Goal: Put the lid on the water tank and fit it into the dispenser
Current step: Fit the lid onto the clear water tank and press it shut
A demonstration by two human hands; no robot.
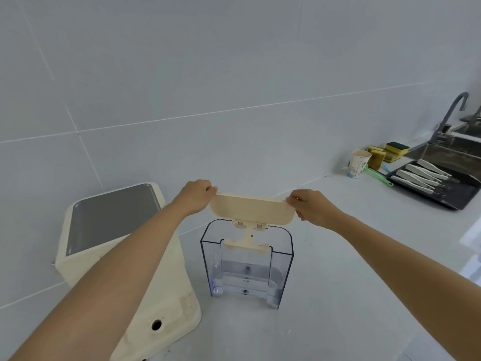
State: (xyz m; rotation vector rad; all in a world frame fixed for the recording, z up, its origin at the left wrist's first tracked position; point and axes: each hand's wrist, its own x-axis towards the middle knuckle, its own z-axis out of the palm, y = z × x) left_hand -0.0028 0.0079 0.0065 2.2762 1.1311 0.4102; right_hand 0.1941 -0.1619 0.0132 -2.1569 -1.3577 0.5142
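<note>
A clear plastic water tank (282, 267) stands upright on the white counter, open at the top. Just above its back edge hangs the cream lid (251, 210), tilted up on edge, with its clip part reaching down into the tank's mouth. My left hand (195, 195) pinches the lid's left end and my right hand (311, 207) pinches its right end. The cream dispenser (166, 303) with a grey top panel stands to the left of the tank, partly hidden by my left forearm.
At the far right of the counter are a paper cup (358, 162), yellow sponges (390, 151), a black tray (458, 195) holding several white-handled utensils, and a sink with a grey tap (451, 110). A tiled wall runs behind.
</note>
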